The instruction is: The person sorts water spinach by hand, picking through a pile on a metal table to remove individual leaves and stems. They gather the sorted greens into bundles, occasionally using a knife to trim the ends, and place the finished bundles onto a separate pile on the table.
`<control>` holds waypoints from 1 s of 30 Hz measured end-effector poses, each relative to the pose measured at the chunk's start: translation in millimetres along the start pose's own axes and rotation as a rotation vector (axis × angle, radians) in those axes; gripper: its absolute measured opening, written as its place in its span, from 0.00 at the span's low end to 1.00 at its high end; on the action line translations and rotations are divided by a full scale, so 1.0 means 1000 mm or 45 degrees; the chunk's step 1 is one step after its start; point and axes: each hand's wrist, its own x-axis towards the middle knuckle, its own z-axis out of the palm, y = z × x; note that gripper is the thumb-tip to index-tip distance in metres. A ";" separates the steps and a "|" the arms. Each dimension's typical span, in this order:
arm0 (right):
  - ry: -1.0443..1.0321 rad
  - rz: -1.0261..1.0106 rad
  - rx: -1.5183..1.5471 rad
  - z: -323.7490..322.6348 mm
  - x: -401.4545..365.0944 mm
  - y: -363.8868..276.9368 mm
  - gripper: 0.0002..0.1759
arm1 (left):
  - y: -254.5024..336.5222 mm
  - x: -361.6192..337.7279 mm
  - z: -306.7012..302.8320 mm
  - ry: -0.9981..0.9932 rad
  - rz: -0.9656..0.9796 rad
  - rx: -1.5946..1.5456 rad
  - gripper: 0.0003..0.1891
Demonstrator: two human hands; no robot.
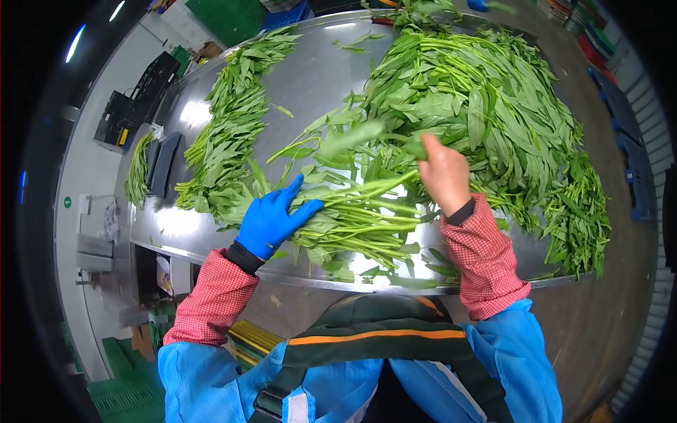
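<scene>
My left hand [271,220], in a blue glove, is closed around a bunch of long green leafy stalks [360,218] lying near the front edge of the steel table [310,77]. My bare right hand [443,173] grips a blurred green stalk [352,137] just above that bunch, at the foot of a big heap of the same greens [479,99]. Both forearms wear red checked sleeve covers over blue sleeves.
A long row of sorted greens [229,134] lies at the table's left. A smaller bundle [139,169] rests beside a dark tray [163,163]. More greens [582,218] spill at the right edge. Green and blue crates [233,17] stand beyond the table.
</scene>
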 end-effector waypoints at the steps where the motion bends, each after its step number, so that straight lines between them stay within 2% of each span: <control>1: 0.141 0.085 -0.055 0.000 -0.001 0.008 0.13 | -0.002 -0.004 0.004 0.010 -0.043 -0.075 0.29; 3: 0.524 -0.015 0.229 0.003 0.008 0.038 0.12 | -0.014 -0.020 0.021 0.029 -0.127 -0.219 0.33; 5: 0.049 0.770 1.383 -0.043 0.002 0.043 0.14 | -0.022 -0.030 0.034 0.123 -0.317 -0.670 0.34; 6: 0.058 0.617 1.741 -0.054 -0.006 0.041 0.14 | -0.023 -0.034 0.037 0.172 -0.416 -0.856 0.34; 8: 0.006 0.528 2.092 -0.054 -0.022 0.054 0.12 | -0.029 -0.046 0.065 0.284 -0.555 -1.161 0.35; 9: -0.058 0.453 2.243 -0.046 -0.029 0.059 0.10 | -0.033 -0.054 0.084 0.195 -0.654 -1.388 0.36; 11: -0.634 0.583 1.453 -0.027 -0.038 0.054 0.14 | -0.042 -0.075 0.117 -0.002 -0.848 -1.840 0.37; 13: -0.703 -0.270 0.088 0.012 -0.068 0.063 0.24 | -0.042 -0.082 0.127 -0.023 -0.892 -1.925 0.36; 14: -0.845 0.034 -0.217 -0.002 -0.060 0.037 0.31 | -0.034 -0.079 0.121 0.018 -0.917 -2.030 0.33; 15: -0.705 0.001 -0.096 -0.005 -0.056 0.030 0.29 | -0.027 -0.071 0.102 0.040 -0.872 -1.978 0.32; 17: -0.431 -0.065 0.149 -0.010 -0.047 0.020 0.27 | -0.030 -0.075 0.114 -0.103 -0.877 -1.947 0.31; 18: -0.393 -0.046 0.138 -0.020 -0.037 0.005 0.24 | -0.030 -0.076 0.114 -0.184 -0.875 -1.928 0.30; 21: -0.319 0.279 0.916 -0.021 -0.020 -0.016 0.21 | -0.017 -0.069 0.097 -0.137 -0.849 -1.943 0.30; 22: -0.380 0.317 1.251 -0.019 -0.015 -0.022 0.26 | -0.013 -0.067 0.095 -0.093 -0.884 -2.070 0.32; 25: -0.766 0.355 0.872 -0.019 -0.014 -0.061 0.32 | -0.007 -0.072 0.096 -0.006 -1.007 -2.175 0.30; 26: -0.847 0.311 0.855 -0.008 -0.019 -0.061 0.35 | -0.008 -0.069 0.094 -0.060 -1.050 -2.191 0.37; 27: -0.932 0.265 0.835 0.004 -0.025 -0.059 0.38 | -0.008 -0.067 0.092 -0.061 -1.051 -2.178 0.37; 28: -0.903 0.244 1.127 0.010 -0.034 -0.058 0.29 | -0.007 -0.065 0.091 -0.061 -1.056 -2.165 0.37; 30: -0.884 0.434 1.336 0.015 -0.035 -0.048 0.20 | -0.006 -0.067 0.088 -0.079 -1.103 -2.168 0.36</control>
